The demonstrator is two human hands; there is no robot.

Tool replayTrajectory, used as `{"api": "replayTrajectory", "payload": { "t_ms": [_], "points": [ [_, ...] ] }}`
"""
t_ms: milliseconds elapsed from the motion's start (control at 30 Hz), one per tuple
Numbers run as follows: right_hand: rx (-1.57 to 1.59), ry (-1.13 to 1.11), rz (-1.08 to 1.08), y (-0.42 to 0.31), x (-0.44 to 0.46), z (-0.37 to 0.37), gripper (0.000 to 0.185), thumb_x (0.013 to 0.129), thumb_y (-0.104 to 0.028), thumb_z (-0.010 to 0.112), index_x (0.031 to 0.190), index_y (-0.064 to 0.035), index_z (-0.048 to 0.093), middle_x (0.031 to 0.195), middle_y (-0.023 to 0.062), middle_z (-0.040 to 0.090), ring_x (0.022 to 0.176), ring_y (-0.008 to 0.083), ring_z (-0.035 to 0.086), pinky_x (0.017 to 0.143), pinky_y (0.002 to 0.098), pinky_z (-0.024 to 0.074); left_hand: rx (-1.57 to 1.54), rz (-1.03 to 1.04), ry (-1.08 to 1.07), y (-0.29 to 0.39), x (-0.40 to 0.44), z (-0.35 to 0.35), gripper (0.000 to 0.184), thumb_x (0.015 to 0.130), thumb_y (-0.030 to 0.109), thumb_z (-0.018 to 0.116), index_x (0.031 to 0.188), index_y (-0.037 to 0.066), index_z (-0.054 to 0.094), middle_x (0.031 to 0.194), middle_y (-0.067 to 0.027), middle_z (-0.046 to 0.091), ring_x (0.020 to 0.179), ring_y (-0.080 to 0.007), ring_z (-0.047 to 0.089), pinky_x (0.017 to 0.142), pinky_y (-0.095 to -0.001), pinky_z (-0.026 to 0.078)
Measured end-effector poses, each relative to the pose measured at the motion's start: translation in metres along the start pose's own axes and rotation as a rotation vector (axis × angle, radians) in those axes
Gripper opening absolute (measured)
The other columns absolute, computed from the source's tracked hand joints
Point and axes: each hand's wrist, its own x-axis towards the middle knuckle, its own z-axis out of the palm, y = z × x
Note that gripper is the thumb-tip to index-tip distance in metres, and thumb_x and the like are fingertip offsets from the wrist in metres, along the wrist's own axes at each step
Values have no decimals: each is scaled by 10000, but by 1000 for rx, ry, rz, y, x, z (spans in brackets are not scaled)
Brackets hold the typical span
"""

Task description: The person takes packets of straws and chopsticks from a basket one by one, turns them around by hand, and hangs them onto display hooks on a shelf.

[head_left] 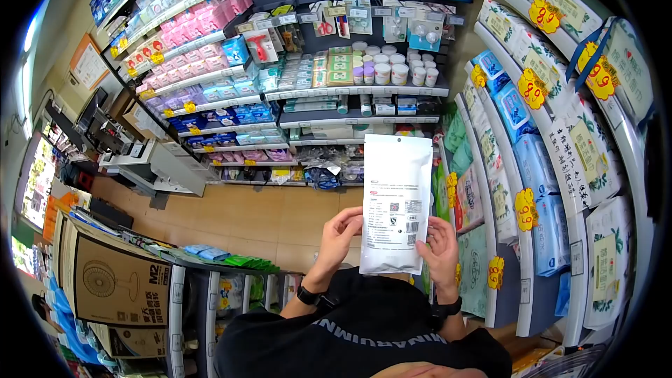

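A white flat pouch is held upright in front of my chest, with small printed text, a barcode and square codes facing me. A small hang hole shows near its top edge. My left hand grips the pouch's left edge, its fingers curled partly behind it. On the other side, my right hand holds the lower right edge, thumb on the printed face. The fingertips behind the pouch are hidden. Dark bands sit on both wrists.
Shelves ahead carry white tubs, hanging small goods and pink packs. To the right, curved shelves hold blue wipe packs and tissue packs with yellow price tags. A fan carton stands at lower left. Tiled floor lies between.
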Motion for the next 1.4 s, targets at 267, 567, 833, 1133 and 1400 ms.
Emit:
{"api": "replayTrajectory", "payload": {
  "t_ms": [267, 567, 833, 1133, 1400],
  "points": [
    [-62, -29, 25, 7, 1, -5, 573, 827, 36, 699, 1340, 6, 445, 1230, 100, 551, 1123, 160, 533, 949, 290, 434, -7, 4, -41, -1, -4, 4, 252, 1013, 117, 544, 1204, -34, 609, 1064, -87, 697, 950, -136, 663, 812, -274, 547],
    [-54, -229, 168, 14, 3, -2, 631, 822, -7, 722, 1382, -11, 431, 1351, 107, 515, 1205, 196, 518, 1003, 332, 413, -68, -249, -281, -11, -10, 9, 578, 1012, 296, 567, 1467, 48, 311, 1448, -155, 427, 1321, -237, 462, 1054, -402, 443],
    [-18, -326, 189, 15, 2, 10, 624, 869, -28, 706, 1420, 5, 416, 1395, 128, 503, 1274, 219, 511, 1021, 347, 439, -172, -333, -366, -27, -9, 17, 747, 1003, 409, 554, 1519, 78, 127, 1544, -136, 244, 1410, -256, 325, 1086, -441, 398],
    [-54, -388, 133, 2, 1, 6, 571, 903, 4, 639, 1427, 22, 413, 1393, 140, 505, 1263, 213, 520, 1024, 336, 443, -13, -237, -251, -42, -3, 20, 851, 926, 302, 699, 1492, 18, 131, 1460, -183, 357, 1331, -282, 421, 1039, -435, 436],
    [71, -201, 150, 4, 1, -13, 483, 975, -150, 566, 1388, 47, 409, 1365, 174, 512, 1287, 236, 490, 1096, 349, 365, 45, -172, -74, -40, 3, 18, 783, 870, 119, 750, 1441, -7, 228, 1285, -147, 485, 1147, -216, 544, 959, -357, 499]
  ]
}}
